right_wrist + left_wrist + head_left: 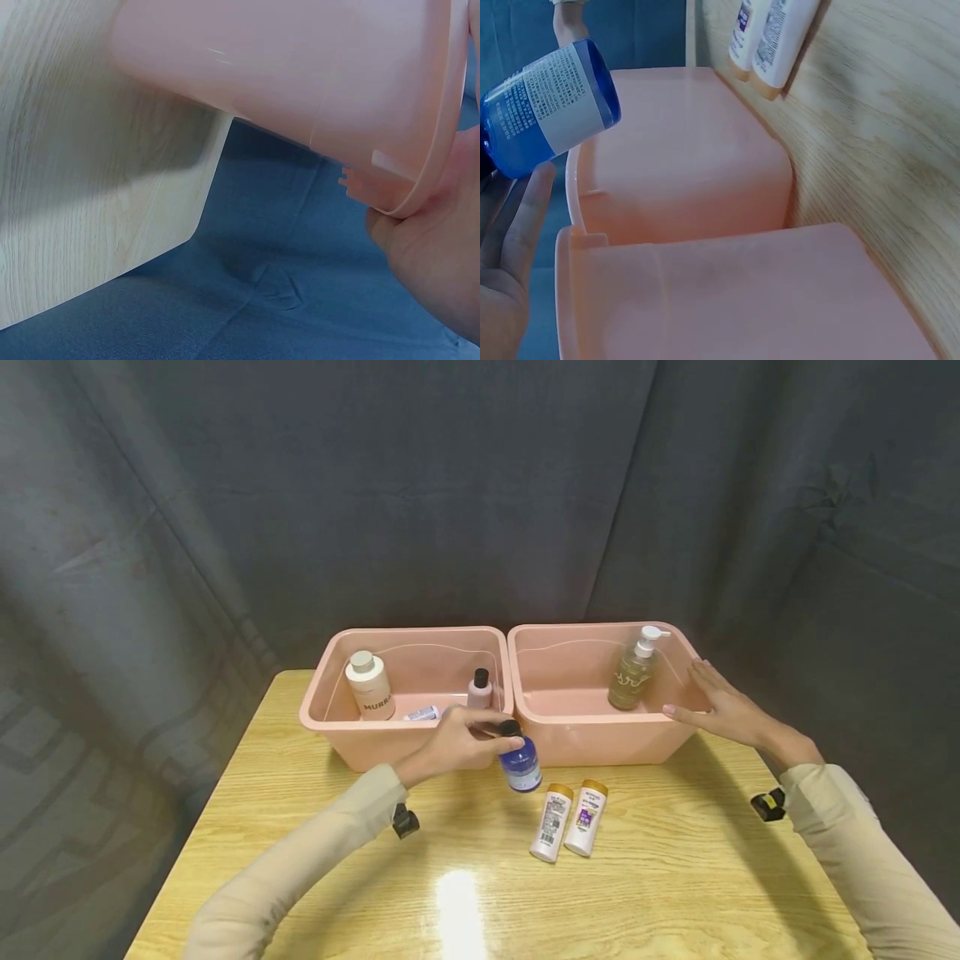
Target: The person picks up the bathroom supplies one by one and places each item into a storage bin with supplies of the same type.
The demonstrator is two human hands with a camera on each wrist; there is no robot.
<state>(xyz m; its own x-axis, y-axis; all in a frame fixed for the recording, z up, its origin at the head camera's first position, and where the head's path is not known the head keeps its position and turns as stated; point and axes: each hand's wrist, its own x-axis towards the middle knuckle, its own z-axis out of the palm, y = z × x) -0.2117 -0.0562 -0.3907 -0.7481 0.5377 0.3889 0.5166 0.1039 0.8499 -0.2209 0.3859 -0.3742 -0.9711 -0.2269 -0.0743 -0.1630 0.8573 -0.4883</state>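
In the head view, my left hand [457, 743] pinches a blue bottle [521, 764] near its black cap, between thumb and fingers. The bottle hangs tilted in front of the place where two pink bins meet. Its white label faces the left wrist camera, where the blue bottle [551, 109] lies across the view. My right hand [723, 710] rests on the front right corner of the right pink bin [600, 739], fingers extended along the side rim and thumb at the front rim. In that bin stands a greenish pump bottle [632, 677] with a white pump head.
The left pink bin [405, 631] holds a white bottle [371, 689], a small black-capped bottle [480, 692] and a white tube [422, 714]. Two white bottles with gold caps, a left one [551, 827] and a right one [587, 820], lie on the wooden table [660, 877]. Dark curtain [450, 493] hangs behind.
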